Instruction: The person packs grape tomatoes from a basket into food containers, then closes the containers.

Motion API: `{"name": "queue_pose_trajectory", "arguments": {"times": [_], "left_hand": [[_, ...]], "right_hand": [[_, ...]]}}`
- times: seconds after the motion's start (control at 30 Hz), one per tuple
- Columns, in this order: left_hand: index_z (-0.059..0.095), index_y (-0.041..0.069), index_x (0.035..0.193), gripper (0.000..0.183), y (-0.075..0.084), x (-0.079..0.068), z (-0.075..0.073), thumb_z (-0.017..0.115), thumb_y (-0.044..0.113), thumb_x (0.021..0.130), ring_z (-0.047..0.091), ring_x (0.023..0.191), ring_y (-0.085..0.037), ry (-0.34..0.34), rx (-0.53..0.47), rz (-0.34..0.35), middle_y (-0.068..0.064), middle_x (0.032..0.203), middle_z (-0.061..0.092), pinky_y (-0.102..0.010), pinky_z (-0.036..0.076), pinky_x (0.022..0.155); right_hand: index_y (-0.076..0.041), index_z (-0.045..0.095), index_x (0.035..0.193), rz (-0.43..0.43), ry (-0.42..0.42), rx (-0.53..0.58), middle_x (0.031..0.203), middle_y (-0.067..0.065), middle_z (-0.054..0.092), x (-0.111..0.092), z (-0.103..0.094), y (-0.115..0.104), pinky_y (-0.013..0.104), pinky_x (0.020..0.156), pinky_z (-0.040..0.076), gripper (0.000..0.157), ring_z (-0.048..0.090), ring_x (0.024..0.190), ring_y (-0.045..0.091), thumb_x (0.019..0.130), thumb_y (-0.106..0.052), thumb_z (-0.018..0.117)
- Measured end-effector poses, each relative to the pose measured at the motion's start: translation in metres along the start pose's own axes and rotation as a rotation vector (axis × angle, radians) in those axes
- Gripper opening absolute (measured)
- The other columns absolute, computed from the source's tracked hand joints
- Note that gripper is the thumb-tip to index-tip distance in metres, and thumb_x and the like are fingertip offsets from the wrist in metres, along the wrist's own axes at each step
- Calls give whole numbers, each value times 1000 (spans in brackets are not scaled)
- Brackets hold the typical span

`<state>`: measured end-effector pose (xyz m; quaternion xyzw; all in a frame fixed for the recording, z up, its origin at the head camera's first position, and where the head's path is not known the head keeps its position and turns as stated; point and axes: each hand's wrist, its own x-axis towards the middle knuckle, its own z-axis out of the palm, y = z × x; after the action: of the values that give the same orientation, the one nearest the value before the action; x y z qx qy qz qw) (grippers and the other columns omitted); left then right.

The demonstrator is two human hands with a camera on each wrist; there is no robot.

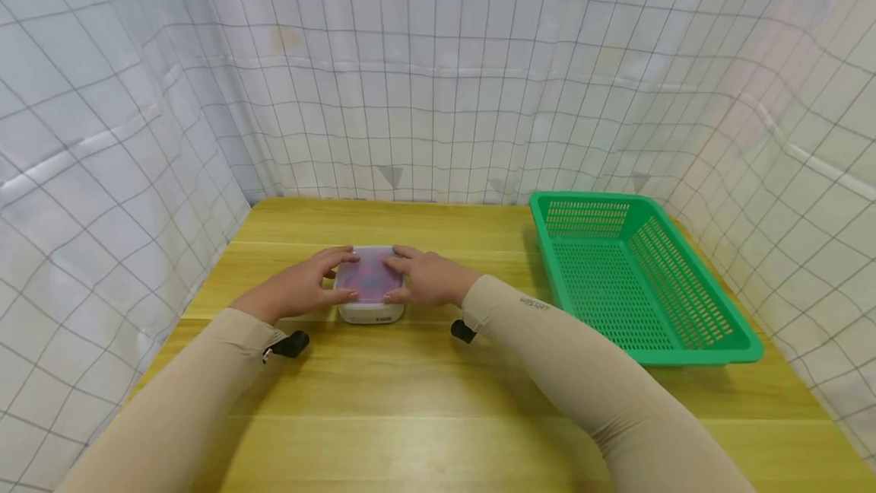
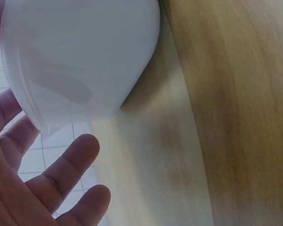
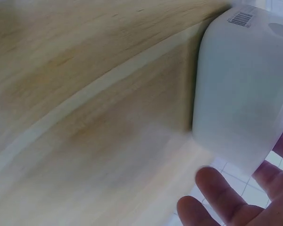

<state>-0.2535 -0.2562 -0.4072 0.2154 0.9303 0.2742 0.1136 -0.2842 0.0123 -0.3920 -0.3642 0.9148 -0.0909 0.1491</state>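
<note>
A white plastic food container (image 1: pixel 372 315) stands on the wooden table, its translucent lid (image 1: pixel 369 274) showing pink and purple contents. My left hand (image 1: pixel 301 286) rests its thumb and upper fingertips on the lid's left edge. From the opposite side, my right hand (image 1: pixel 438 278) touches the lid's right edge the same way, thumb near and fingers far. In the left wrist view, two loose fingers (image 2: pixel 68 167) hang clear of the container's wall (image 2: pixel 85 52). The right wrist view also has two fingers (image 3: pixel 219 190) apart from the container (image 3: pixel 240 89), which bears a barcode.
A green perforated plastic basket (image 1: pixel 557 265) stands at the right of the table (image 1: pixel 383 417). White gridded curtains (image 1: pixel 438 82) surround the table at the back and both sides. Black wrist-camera mounts (image 1: pixel 290 344) stick out beneath the beige sleeves.
</note>
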Motion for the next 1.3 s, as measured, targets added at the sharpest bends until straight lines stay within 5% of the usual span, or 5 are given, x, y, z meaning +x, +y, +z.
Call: {"name": "queue_pose_trajectory", "arguments": {"times": [0.2,0.5,0.8,1.1,1.3], "left_hand": [[40,11,160,80,0,1,-3,68,55,99,55,136,-49,-14,1,-22,-21,175,17,-62,49,109],[37,9,162,79,4,-4,1,65,52,102,57,133,-49,-25,12,-26,-22,175,14,-63,49,108],[35,4,162,77,3,-6,4,63,47,105,59,132,-47,-26,-3,-10,-23,176,12,-61,49,108],[31,6,164,97,3,-7,5,71,61,95,64,127,-38,75,35,-61,-16,155,55,-56,55,101],[34,7,164,89,0,-11,5,68,57,98,69,118,-32,95,56,-18,-17,150,60,-50,59,94]], "right_hand": [[-19,19,170,-3,-10,33,179,10,10,4,3,2,41,124,40,86,46,152,30,104,-60,56],[-21,13,171,0,-7,79,179,11,2,1,13,1,42,123,42,85,45,152,32,105,-60,51],[-18,41,163,67,154,31,171,7,34,-6,16,-4,41,121,44,88,49,149,30,94,-66,66],[-11,50,156,55,209,-143,164,10,46,-12,23,-9,38,99,60,81,67,129,31,98,-68,57],[-10,48,157,40,215,-192,165,11,45,-15,24,-9,39,94,61,79,70,123,32,102,-66,53]]}}
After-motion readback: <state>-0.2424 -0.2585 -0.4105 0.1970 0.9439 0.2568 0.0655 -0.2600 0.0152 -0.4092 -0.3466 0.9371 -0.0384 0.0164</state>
